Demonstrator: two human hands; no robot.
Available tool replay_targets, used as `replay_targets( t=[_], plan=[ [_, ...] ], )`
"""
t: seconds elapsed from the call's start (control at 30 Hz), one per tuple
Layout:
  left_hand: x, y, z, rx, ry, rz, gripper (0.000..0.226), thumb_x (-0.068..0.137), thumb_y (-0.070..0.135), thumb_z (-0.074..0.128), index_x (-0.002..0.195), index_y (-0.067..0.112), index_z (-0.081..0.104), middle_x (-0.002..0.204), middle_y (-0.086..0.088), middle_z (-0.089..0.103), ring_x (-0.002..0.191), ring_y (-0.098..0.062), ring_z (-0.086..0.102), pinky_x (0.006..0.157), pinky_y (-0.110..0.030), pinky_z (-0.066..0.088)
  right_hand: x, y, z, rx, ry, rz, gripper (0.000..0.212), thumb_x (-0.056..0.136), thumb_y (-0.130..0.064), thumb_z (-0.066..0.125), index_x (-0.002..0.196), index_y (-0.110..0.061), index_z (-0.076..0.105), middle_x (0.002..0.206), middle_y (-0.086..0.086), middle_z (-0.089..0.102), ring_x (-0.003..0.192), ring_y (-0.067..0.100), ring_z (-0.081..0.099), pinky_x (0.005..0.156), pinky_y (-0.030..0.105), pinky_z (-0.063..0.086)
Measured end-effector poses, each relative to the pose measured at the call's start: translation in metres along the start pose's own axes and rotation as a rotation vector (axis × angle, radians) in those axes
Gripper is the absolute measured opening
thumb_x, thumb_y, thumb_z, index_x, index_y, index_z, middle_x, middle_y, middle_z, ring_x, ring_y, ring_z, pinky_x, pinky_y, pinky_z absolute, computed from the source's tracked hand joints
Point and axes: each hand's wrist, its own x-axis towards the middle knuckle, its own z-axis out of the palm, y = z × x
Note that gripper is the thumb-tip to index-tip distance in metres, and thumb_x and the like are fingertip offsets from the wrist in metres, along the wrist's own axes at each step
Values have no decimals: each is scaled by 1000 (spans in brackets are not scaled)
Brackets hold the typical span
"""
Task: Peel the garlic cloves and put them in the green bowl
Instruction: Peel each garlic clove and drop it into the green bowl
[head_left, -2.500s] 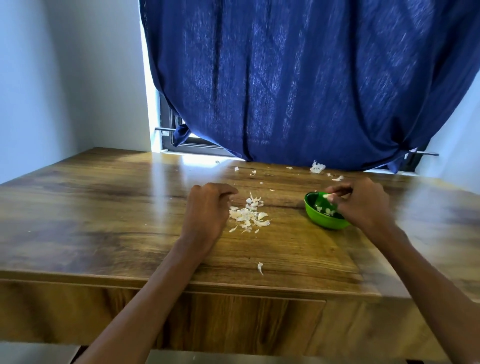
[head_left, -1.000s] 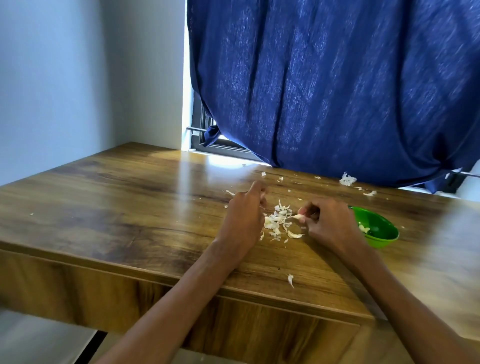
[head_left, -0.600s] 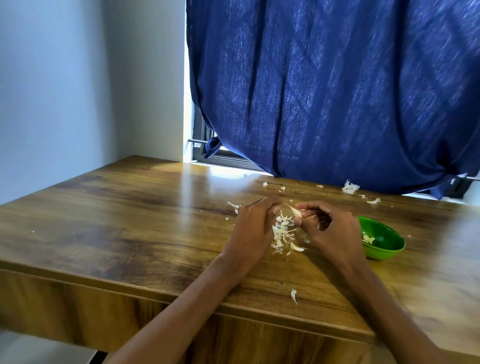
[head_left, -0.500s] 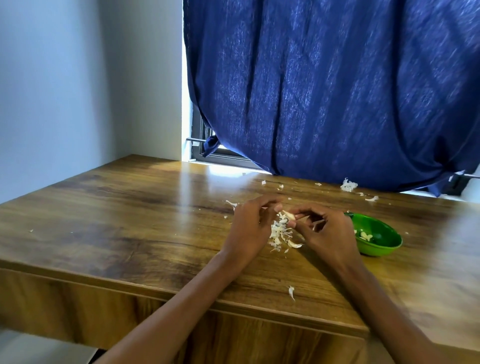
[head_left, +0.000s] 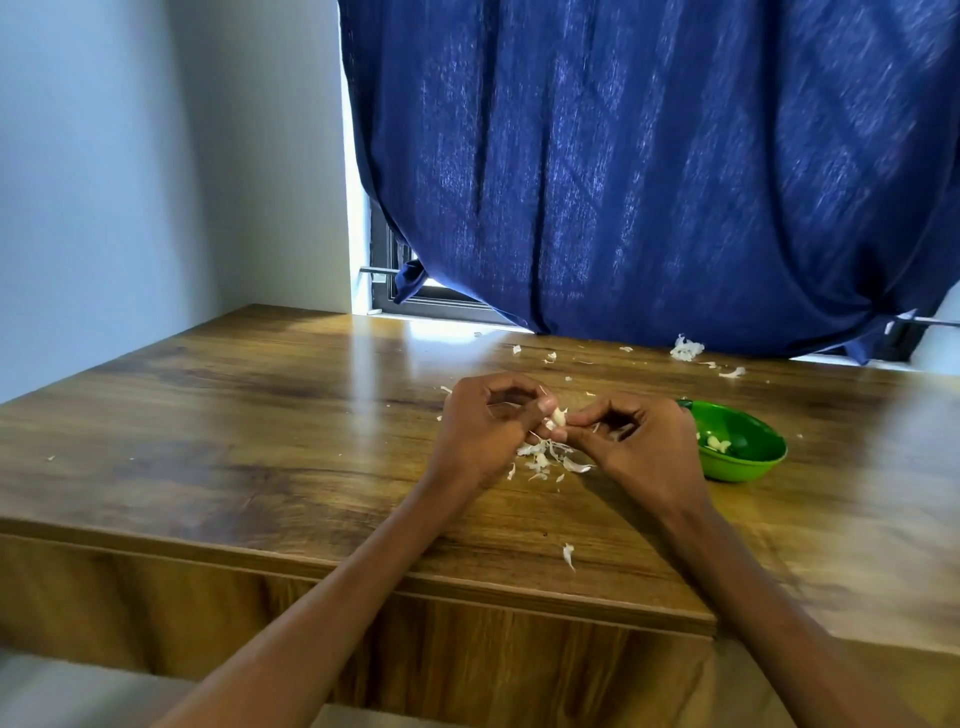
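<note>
Peeling a clove over the skins.
Left hand (head_left: 485, 434) and right hand (head_left: 636, 441) pinch one garlic clove (head_left: 557, 416); once bare, it goes to the green bowl (head_left: 748, 465) at three o'clock.

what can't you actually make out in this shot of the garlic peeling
- Garlic clove, head view: mostly covered by the fingertips of the left hand and right hand; how much skin remains is unclear.
- Green bowl: near side hidden by the right hand; pieces inside too small to count.
- Window: covered by the blue curtain.
</note>
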Motion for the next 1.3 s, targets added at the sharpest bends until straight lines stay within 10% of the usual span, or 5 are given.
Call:
replay_targets(
  t=[0.73, 1.0, 1.3],
  plan=[
    [0, 1, 0, 62, 66, -17, 9, 84, 7, 81, 86, 13, 75, 77, -1, 77, 67, -17, 75, 54, -34, 60, 2, -4, 1, 48, 42, -31, 22, 75, -27, 84, 92, -37, 74, 82, -26, 71, 73, 0, 70, 64, 14, 55],
    [-1, 5, -4, -60, 100, -96, 10, 90, 4, 75, 85, 12, 70, 74, -7, 76, 61, -22, 74, 46, -30, 55, 5, 3, 0, 312, 82, 143, 11, 85, -15, 75, 94, -22, 77, 88, -7, 78, 69, 9, 73, 53, 12, 51],
    [-5, 7, -1, 53, 56, -31, 8, 86, 8, 79, 86, 14, 74, 77, -1, 76, 56, -16, 72, 44, -29, 52, 1, -4, 9, 70, -39, -19, 28, 82, -23, 80, 101, -40, 68, 87, -32, 64, 79, -18, 63, 67, 3, 48]
  ],
)
